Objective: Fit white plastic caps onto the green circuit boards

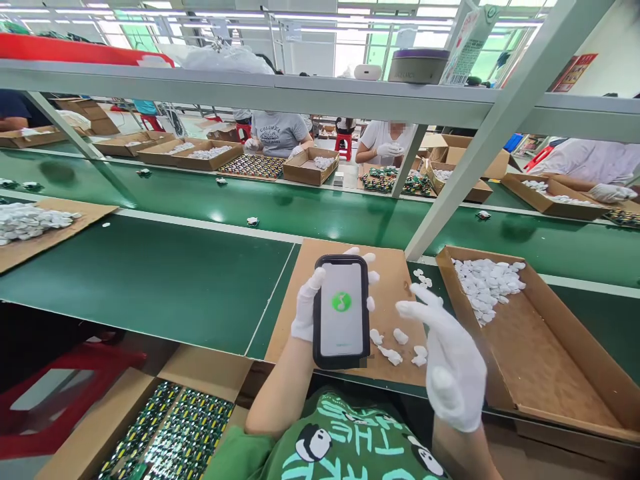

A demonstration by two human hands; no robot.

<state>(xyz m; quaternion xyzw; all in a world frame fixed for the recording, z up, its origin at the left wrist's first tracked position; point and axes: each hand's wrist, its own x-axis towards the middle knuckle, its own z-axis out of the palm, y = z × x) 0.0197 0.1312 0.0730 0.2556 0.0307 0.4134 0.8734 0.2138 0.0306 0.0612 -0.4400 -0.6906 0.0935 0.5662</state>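
My left hand (306,308), in a white glove, is wrapped round a black-cased phone (341,310) held upright over a flat cardboard sheet (393,267). The phone's screen is white with a green round icon. My right hand (447,357), also gloved, hovers just right of the phone with its fingers spread and nothing in them. A few small white parts (400,337) lie on the cardboard between and below the hands.
A cardboard box (545,360) with a heap of white parts (485,280) sits at my right. A green conveyor belt (310,213) runs across. A box of green circuit boards (170,430) stands at lower left. A slanted metal post (480,147) rises ahead. Other workers sit opposite.
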